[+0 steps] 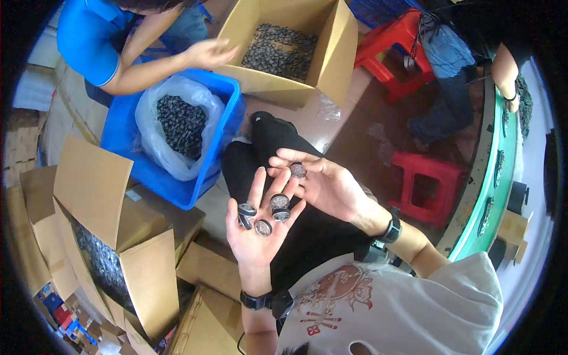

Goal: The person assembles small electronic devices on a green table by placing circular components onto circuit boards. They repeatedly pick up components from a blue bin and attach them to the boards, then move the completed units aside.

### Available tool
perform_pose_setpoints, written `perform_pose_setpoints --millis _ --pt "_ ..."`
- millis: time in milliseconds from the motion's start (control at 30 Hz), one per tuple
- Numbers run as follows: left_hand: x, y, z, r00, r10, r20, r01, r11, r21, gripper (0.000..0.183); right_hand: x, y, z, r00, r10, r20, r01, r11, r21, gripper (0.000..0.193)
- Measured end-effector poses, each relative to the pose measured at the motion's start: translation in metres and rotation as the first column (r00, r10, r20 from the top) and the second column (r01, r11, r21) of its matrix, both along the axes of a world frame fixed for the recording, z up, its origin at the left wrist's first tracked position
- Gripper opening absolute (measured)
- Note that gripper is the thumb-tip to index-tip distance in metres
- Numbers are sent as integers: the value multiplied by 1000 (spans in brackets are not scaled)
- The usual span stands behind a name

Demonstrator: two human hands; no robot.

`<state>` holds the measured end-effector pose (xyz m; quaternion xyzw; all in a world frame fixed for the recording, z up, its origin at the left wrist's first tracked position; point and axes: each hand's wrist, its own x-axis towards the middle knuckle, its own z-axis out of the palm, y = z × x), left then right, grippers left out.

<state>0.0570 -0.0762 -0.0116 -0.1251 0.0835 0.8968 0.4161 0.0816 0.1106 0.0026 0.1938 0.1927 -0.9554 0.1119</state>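
My left hand is turned palm up over my lap, its fingers spread. Several small black toy wheels with silvery, spoked-looking faces rest on the palm and among the fingers. Just to the right, the fingers of my right hand hold one more small wheel, face upward. The two hands are close together, with the right fingertips beyond the left hand's fingers. A dark band is on each wrist.
A blue crate with a plastic bag of dark round pieces stands ahead left. Beyond it is a cardboard box of similar pieces, near a co-worker's hand. An open carton, red stools and a green conveyor surround me.
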Motion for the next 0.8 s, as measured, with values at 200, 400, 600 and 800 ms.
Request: perform_pose_setpoints --millis 200,400,600,800 --pt "2 0 -6 972 56 228 -119 956 270 80 0 4 -3 998 0 -60 5 996 85 50" --pt "-3 3 4 997 -14 79 13 1000 14 76 3 7 3 998 -2 -58 20 947 322 46" --pt "-1 7 -9 993 6 117 -35 968 248 80 9 -4 29 973 127 -193 79 602 795 41" --pt "0 14 -10 999 -9 49 -6 959 284 73 8 -11 25 887 346 -307 256 188 948 43"
